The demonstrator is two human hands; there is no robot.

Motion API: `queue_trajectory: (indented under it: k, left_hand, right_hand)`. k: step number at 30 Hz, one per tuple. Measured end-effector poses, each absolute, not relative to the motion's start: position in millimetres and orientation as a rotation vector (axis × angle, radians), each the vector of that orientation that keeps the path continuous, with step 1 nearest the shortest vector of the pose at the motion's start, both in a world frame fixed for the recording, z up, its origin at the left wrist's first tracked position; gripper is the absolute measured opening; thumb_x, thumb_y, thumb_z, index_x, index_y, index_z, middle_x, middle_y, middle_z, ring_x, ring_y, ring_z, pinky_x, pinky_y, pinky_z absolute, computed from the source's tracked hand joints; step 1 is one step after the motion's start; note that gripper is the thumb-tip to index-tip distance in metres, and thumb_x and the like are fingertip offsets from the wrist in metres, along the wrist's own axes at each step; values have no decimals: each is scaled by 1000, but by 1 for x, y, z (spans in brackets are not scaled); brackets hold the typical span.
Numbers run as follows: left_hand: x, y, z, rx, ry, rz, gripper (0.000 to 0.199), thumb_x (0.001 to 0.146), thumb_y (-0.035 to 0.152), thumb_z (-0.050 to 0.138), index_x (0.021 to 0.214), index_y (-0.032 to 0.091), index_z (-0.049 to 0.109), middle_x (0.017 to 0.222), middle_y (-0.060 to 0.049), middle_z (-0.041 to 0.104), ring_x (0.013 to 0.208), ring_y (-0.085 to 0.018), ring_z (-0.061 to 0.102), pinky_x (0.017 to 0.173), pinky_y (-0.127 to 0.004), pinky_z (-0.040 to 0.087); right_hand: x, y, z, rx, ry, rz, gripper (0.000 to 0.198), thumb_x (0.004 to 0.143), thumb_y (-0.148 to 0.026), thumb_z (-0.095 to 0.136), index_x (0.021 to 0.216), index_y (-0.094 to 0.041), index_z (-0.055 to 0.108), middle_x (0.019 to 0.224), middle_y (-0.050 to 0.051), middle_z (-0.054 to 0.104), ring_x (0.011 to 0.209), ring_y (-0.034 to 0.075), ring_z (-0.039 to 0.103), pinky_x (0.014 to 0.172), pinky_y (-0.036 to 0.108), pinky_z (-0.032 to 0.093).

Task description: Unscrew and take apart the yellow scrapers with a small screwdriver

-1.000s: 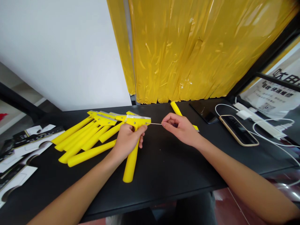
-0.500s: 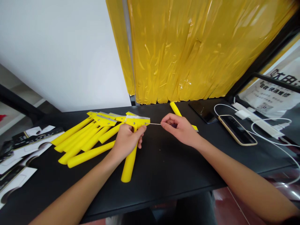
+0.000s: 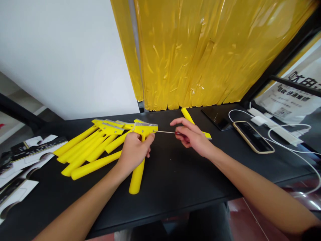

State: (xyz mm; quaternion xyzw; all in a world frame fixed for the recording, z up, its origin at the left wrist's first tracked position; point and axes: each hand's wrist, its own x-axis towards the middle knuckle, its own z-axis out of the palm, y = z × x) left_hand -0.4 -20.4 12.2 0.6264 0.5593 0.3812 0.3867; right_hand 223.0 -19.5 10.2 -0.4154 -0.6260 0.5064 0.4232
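A yellow scraper stands at the middle of the work, its flat head at twelve o'clock, away from the person, and its handle running down between six and seven. The left hand is clamped round it just below the head, the thumb laid along the front toward one o'clock and the fingers curled behind the handle.

At the head's three o'clock end, a thin screwdriver meets the scraper beside a small screw; whether the tip is seated is too small to tell. Its shaft runs out level to the right hand. There the thumb and lower fingers are closed around the red grip, which is mostly hidden, while the index finger stretches toward nine o'clock, clear of the shaft. How firmly they press, I cannot tell.

Taking the held scraper as the clock's centre, a pile of yellow scrapers lies near it between eight and nine o'clock, with printed cards farther out that way. Between two and three, a lone yellow scraper lies partly behind the right hand, then a dark glossy slab. At three lie a phone and, beyond it, a white power strip. All rest on a black table. A yellow plastic sheet hangs at one o'clock, beside a white panel at eleven.
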Motion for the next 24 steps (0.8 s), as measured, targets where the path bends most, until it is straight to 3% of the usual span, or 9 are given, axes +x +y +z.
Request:
queue_trajectory:
  k: [3, 6, 9, 11, 13, 16, 20, 24]
  left_hand:
    - [-1, -20, 12, 1573, 1432, 970, 34, 85, 37, 65, 59, 19, 54, 46, 0, 56, 36, -16, 57, 38, -24, 43]
    - [0, -21, 9, 1575, 1439, 938, 34, 85, 38, 64, 60, 19, 54, 46, 1, 57, 37, -16, 58, 39, -24, 44]
    - [1, -21, 7, 1581, 1459, 927, 33, 85, 38, 64, 60, 19, 53, 47, 1, 57, 38, -16, 59, 40, -24, 44]
    - [2, -22, 8, 1570, 1460, 941, 34, 86, 37, 63, 59, 18, 54, 47, 0, 58, 39, -16, 60, 41, -24, 45]
    - [3, -23, 10, 1536, 1437, 973, 35, 87, 36, 62, 58, 18, 54, 46, -1, 58, 39, -16, 60, 43, -24, 46]
    - [8, -28, 10, 1422, 1373, 1038, 34, 88, 36, 61, 60, 17, 55, 45, 0, 56, 39, -16, 60, 46, -25, 49]
    - [20, -41, 4, 1153, 1261, 1031, 33, 88, 36, 60, 61, 18, 54, 45, 2, 52, 38, -15, 57, 45, -26, 50]
    - [30, -48, -1, 945, 1202, 961, 35, 89, 33, 59, 59, 19, 50, 48, 5, 45, 33, -9, 43, 35, -24, 45]
  right_hand:
    - [223, -18, 12, -941, -1397, 1459, 37, 93, -41, 57, 127, -29, 48, 70, -6, 50, 52, 10, 36, 39, 20, 30]
    - [224, -16, 11, -965, -1422, 1323, 38, 94, -49, 57, 124, -27, 47, 72, -5, 54, 53, 11, 44, 43, 23, 38]
    - [225, -16, 8, -1156, -1631, 853, 31, 100, -52, 46, 94, -23, 55, 66, -4, 51, 55, 11, 46, 52, 26, 37]
    - [226, -18, 7, -1258, -1791, 576, 45, 103, -51, 41, 71, -20, 50, 60, -3, 47, 56, 11, 45, 56, 28, 33]
    - [224, -20, 7, -1300, -1886, 463, 51, 103, -50, 40, 62, -20, 41, 55, -4, 40, 53, 10, 40, 55, 29, 28]
    - [220, -25, 7, -1274, -1881, 362, 49, 101, -47, 47, 62, -20, 33, 54, -6, 32, 51, 9, 31, 53, 29, 24]
    - [220, -26, 8, -1183, -1904, 301, 46, 100, -42, 50, 63, -21, 33, 54, -7, 32, 50, 8, 30, 52, 27, 24]
    - [229, -21, 14, -1144, -2106, 262, 41, 102, -36, 46, 65, -21, 37, 55, -7, 33, 50, 8, 32, 53, 26, 24]
